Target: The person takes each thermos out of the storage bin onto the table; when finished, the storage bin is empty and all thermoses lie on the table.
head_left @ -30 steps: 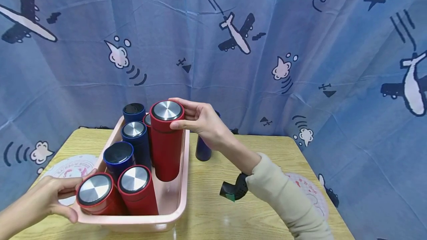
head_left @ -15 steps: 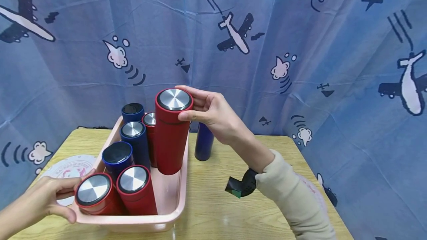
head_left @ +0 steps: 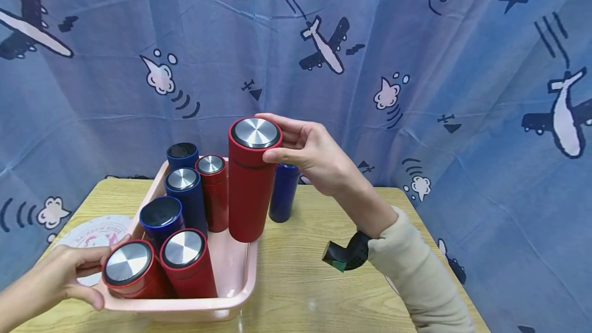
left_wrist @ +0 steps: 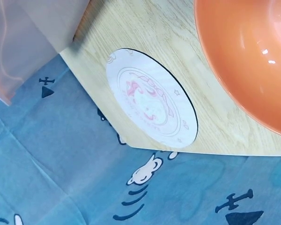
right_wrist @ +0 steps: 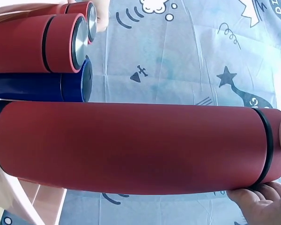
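Note:
My right hand (head_left: 319,158) grips a tall red thermos (head_left: 252,199) near its steel-topped lid, thumb in front and fingers behind. The thermos is upright, raised over the right side of a pink bin (head_left: 222,304). My left hand (head_left: 69,271) holds the bin's near left corner, beside a leaning red thermos (head_left: 139,276). Inside the bin also stand another red thermos (head_left: 194,276), a slimmer red one (head_left: 215,199) and several blue ones, such as the steel-lidded blue thermos (head_left: 190,199). In the right wrist view the held thermos (right_wrist: 131,147) spans the picture.
A blue thermos (head_left: 283,197) stands on the wooden table (head_left: 319,297), right of the bin. A white printed disc (left_wrist: 152,101) lies left of the bin, near an orange bowl (left_wrist: 253,61). A patterned blue curtain (head_left: 222,55) hangs behind. A black device (head_left: 347,256) is at my right wrist.
My right hand has lifted the tall red thermos and carried it rightward, uncovering more of the slim red thermos. My left hand keeps its place on the bin.

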Available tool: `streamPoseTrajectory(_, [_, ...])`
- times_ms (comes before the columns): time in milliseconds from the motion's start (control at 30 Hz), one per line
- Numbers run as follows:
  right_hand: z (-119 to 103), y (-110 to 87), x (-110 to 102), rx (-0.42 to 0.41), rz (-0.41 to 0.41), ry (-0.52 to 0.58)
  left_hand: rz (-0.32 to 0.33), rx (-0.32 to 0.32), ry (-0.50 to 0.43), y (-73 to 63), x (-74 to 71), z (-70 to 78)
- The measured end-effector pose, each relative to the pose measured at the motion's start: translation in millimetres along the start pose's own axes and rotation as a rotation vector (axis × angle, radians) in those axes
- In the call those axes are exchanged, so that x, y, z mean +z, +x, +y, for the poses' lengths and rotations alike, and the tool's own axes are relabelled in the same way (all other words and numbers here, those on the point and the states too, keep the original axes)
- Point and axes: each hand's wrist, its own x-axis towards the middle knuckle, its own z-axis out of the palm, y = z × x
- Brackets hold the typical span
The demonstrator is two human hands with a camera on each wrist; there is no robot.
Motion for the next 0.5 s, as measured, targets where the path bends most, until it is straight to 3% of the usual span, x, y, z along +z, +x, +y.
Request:
streamPoseTrajectory(267, [2.4, -6.1, -11.2, 0.008, 0.006, -0.021, -0.028, -0.002, -0.079, -0.3, -0.8, 0.4])
streamPoseTrajectory(500, [5.2, -14.1, -27.0, 0.011, 0.020, -0.012, -0.025, 0.019, -0.052, 1.4, -1.1, 1.2])
